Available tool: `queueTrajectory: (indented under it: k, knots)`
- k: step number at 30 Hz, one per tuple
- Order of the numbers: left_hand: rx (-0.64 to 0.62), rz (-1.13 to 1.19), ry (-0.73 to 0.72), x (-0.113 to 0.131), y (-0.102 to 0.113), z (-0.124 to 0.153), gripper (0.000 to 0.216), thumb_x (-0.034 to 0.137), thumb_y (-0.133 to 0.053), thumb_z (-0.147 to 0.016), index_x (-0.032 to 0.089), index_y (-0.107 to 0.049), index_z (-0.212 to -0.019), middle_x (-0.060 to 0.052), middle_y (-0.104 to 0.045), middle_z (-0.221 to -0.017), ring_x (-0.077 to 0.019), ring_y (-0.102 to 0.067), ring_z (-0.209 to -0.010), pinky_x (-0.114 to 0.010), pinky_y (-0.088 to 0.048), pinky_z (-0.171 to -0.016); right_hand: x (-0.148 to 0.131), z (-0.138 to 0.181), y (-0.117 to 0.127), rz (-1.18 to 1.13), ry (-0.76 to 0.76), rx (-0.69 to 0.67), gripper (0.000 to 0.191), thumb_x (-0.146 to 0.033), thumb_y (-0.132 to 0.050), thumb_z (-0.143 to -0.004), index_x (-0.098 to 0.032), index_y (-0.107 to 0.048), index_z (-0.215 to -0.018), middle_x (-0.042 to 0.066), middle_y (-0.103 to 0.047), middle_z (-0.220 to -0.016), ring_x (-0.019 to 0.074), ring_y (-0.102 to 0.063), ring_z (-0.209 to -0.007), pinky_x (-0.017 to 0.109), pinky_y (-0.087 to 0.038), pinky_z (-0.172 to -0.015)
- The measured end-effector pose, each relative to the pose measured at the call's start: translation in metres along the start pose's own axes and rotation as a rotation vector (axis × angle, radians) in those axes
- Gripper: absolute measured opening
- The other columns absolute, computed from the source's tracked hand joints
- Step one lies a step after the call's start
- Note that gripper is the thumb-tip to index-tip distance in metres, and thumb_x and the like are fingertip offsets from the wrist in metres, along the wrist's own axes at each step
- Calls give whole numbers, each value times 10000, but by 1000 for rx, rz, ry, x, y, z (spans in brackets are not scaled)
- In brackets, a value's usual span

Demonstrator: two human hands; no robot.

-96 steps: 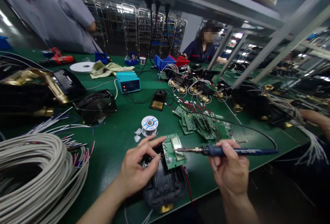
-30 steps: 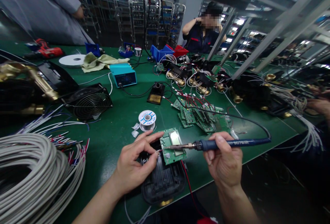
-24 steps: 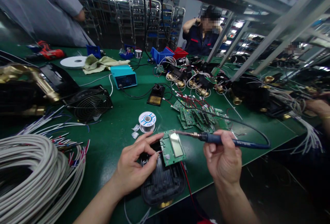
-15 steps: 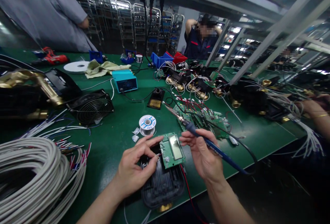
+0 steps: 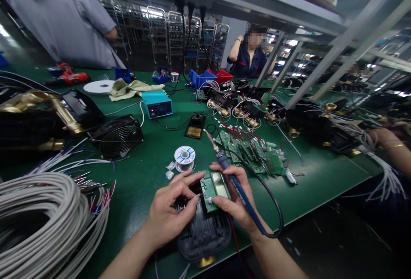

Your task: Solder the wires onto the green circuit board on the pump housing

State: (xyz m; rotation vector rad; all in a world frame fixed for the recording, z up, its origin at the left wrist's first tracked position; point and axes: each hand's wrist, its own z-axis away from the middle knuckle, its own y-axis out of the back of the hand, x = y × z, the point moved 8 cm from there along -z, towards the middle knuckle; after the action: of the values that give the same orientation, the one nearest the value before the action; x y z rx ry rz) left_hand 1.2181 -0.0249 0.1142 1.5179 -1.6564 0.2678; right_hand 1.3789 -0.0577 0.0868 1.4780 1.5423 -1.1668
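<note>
A small green circuit board (image 5: 214,185) with a grey display window lies on top of a black ribbed housing (image 5: 204,232) at the table's front edge. My left hand (image 5: 168,210) rests on the housing, its fingertips pinching at the board's left edge. My right hand (image 5: 236,200) grips a blue-handled soldering iron (image 5: 239,193), whose tip points up and away from the board, and its thumb and fingers touch the board's right side. A red wire runs from the board down over the table edge.
A solder spool (image 5: 184,157) sits behind the board, beside a pile of green boards (image 5: 253,150). Further back are a black iron stand (image 5: 195,127), a teal soldering station (image 5: 157,103) and a fan (image 5: 117,135). Grey cable coil (image 5: 38,223) at left. Other people stand beyond the table.
My right hand lifted the iron's tip off the board, swung it to point away, then moved left until its fingers touch the board. My left hand stayed put.
</note>
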Motion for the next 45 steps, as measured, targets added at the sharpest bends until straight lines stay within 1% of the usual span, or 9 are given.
queueTrajectory:
  k: [4,9,12,16,22,30,38,41,45]
  knots:
    - [32,-41,-74,6,3,2,126,82,-606,-857,198,-591,-808,-84,-746,-1149,-190,-685,-1109,-360,-449,-1065,3,1,2,-15,6,0,444,-215,-787,-791,-316,-529,-1138,35,-629,-1278,195,-550,-1266,391,-423,-1073]
    - [47,-40,-3,0,7,3,155,93,-665,-845,239,-628,-807,68,-742,-804,-141,-719,-822,-410,-239,-1134,4,3,6,-13,16,-11,462,-214,-779,-805,-354,-529,-1167,-4,-621,-1281,168,-516,-1295,363,-349,-1129]
    - [-4,120,186,-14,4,3,127,153,-697,-821,252,-639,-769,87,-707,-758,-147,-680,-729,-434,-259,-1083,3,3,6,-2,21,-17,470,-214,-778,-809,-367,-528,-1176,-14,-623,-1279,161,-511,-1299,354,-339,-1133]
    - [-65,257,315,-24,-1,3,106,212,-739,-785,268,-683,-714,61,-689,-781,-184,-640,-812,-432,-268,-1034,3,3,5,19,17,-22,477,-211,-781,-806,-367,-526,-1178,-11,-623,-1280,171,-518,-1292,373,-336,-1138]
    - [-104,208,255,-16,-6,4,123,216,-680,-857,270,-677,-746,44,-628,-728,-186,-545,-843,-345,-353,-827,1,4,5,65,25,-29,477,-218,-773,-812,-350,-514,-1191,9,-615,-1286,200,-510,-1304,417,-346,-1135]
    - [-17,53,145,-4,-7,3,133,144,-652,-881,238,-621,-792,46,-691,-850,-178,-583,-905,-373,-375,-889,-1,4,5,142,45,-33,484,-226,-761,-829,-359,-498,-1213,10,-605,-1299,199,-496,-1320,400,-354,-1126]
    - [5,64,207,-10,-8,7,148,155,-664,-861,247,-647,-746,35,-722,-805,-216,-582,-949,-433,-387,-919,-4,6,4,215,69,-42,493,-240,-738,-849,-376,-478,-1246,7,-581,-1357,178,-481,-1335,340,-386,-1092]
    - [14,77,221,-11,-8,7,150,155,-665,-858,247,-650,-741,32,-721,-801,-217,-583,-942,-436,-398,-912,-13,5,10,257,107,19,390,-283,-646,-922,-364,-494,-1272,23,-575,-1381,194,-488,-1333,370,-368,-1105]
    - [22,84,233,-11,-7,7,155,157,-664,-856,245,-649,-730,34,-719,-793,-215,-585,-930,-434,-404,-902,-33,4,25,342,174,183,271,-291,-520,-998,-315,-552,-1266,20,-714,-1157,168,-639,-1128,350,-416,-1049]
